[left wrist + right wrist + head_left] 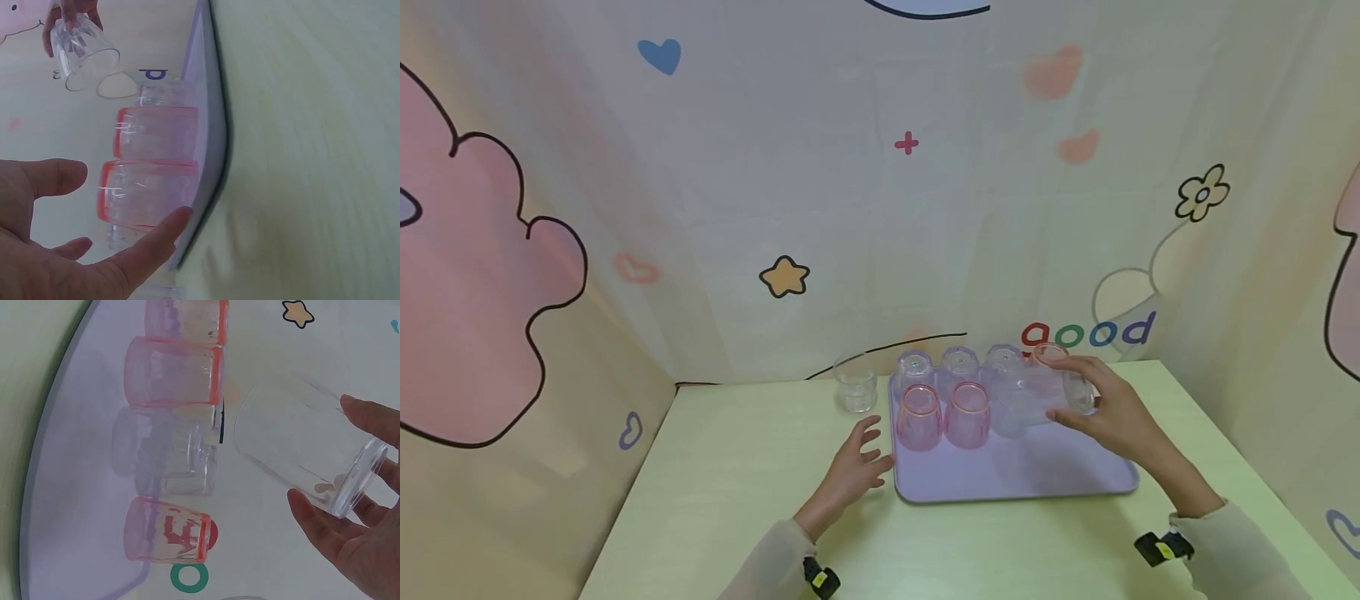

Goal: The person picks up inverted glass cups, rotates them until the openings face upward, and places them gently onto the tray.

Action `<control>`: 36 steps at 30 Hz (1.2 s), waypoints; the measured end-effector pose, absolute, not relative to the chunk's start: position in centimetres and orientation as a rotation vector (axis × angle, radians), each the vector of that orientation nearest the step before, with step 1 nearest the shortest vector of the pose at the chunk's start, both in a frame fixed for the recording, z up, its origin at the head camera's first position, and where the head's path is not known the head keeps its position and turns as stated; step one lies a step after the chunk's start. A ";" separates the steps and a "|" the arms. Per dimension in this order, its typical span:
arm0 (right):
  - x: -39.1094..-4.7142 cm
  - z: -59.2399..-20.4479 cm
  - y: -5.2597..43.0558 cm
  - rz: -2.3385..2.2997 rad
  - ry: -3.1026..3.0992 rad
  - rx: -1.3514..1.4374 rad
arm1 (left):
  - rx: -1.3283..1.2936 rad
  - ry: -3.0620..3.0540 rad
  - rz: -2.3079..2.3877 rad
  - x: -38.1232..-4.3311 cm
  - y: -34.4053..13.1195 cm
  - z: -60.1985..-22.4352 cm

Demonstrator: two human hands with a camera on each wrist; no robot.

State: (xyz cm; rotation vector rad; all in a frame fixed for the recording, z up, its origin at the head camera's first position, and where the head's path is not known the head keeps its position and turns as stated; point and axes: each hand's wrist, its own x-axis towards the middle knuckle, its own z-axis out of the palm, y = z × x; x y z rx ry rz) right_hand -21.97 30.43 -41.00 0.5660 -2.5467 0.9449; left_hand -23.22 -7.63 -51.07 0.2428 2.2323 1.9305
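My right hand (pixel 1116 412) holds a clear drinking glass (pixel 287 434) by its thick base, thumb and fingers on opposite sides. The glass is tilted on its side over the right part of a lavender tray (pixel 1015 483), its mouth turned toward the left. My left hand (pixel 850 471) hovers beside the tray's left edge, fingers spread and loosely bent, with nothing in it. Closest to it on the tray are a pink glass (pixel 919 427) and a second pink glass (pixel 967 425), side by side. Another clear glass (pixel 134 444) stands beside them.
Several upside-down clear glasses (pixel 959 363) line the tray's back, with a pink-rimmed glass (pixel 165 531) at the right of that row. A lone clear glass (pixel 856 390) stands on the pale table (pixel 737 467), left of the tray. A printed curtain (pixel 850 208) hangs behind.
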 end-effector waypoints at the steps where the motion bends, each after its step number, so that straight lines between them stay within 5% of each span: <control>1: -22.0 -41.1 30.6 0.937 -2.553 0.555 | 0.229 2.228 1.924 -23.3 -7.5 -51.3; 36: -24.8 -44.0 35.3 0.861 -2.775 0.320 | 0.061 2.231 1.791 -26.4 -5.0 -53.6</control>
